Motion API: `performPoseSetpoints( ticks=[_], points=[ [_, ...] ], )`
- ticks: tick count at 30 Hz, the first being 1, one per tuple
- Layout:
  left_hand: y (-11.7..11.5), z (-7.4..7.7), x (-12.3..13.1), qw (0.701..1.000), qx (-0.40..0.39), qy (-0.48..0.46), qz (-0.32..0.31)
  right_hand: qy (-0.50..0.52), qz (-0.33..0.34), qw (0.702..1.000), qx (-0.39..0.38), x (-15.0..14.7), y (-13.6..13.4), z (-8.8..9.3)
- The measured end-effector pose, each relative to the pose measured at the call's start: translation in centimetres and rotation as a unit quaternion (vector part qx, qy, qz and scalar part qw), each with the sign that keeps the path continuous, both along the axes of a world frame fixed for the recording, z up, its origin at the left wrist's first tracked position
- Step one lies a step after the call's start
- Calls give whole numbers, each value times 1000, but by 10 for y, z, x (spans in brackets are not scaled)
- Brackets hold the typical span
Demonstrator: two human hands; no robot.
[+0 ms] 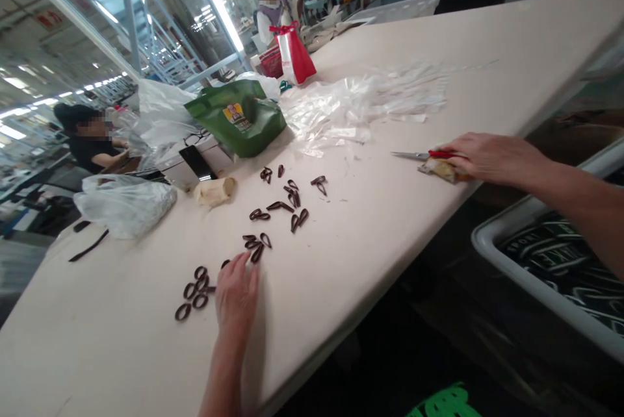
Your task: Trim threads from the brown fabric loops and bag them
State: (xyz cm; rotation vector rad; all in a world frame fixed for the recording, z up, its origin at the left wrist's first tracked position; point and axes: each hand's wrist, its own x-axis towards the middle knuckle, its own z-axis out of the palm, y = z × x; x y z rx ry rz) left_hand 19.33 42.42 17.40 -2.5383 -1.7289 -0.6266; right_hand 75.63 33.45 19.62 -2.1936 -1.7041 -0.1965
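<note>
Touch dark loops point(258, 252) lightly with left hand point(237, 290) — grip impossible to tell. With right hand point(492, 157) grasping scissors point(433, 155), keep blades point(407, 155) well away from those.

Left grip point(237, 293), right grip point(492, 156) bare (wrists, forearms point(589, 199) too).
</note>
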Motion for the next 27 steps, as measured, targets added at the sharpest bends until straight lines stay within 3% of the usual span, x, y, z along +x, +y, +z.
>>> performPoseSetpoints(
  ticks=[3,7,10,13,16,19,22,25,27],
  points=[
    [-3,-9,12,998,-21,-26,-49,-21,30,999,-27,-20,0,11],
    [-5,-10,9,996,-42,-60,-57,45,115,992,36,-82,10,21],
    [1,-8,5,995,-65,-77,-25,153,245,956,44,-152,27,25],
    [7,-8,4,985,-96,-137,32,239,376,895,15,-238,52,30],
    [11,-9,-3,942,-149,-293,61,264,452,851,48,-323,82,29],
    [14,-11,-17,874,-182,-442,88,248,456,854,44,-391,110,12],
    [19,-13,-28,844,-180,-490,122,213,467,858,24,-425,126,-15],
    [23,-16,-29,838,-181,-501,118,222,457,862,9,-428,130,-35],
    [23,-18,-26,845,-189,-489,109,258,436,862,-7,-423,129,-39]
  ],
)
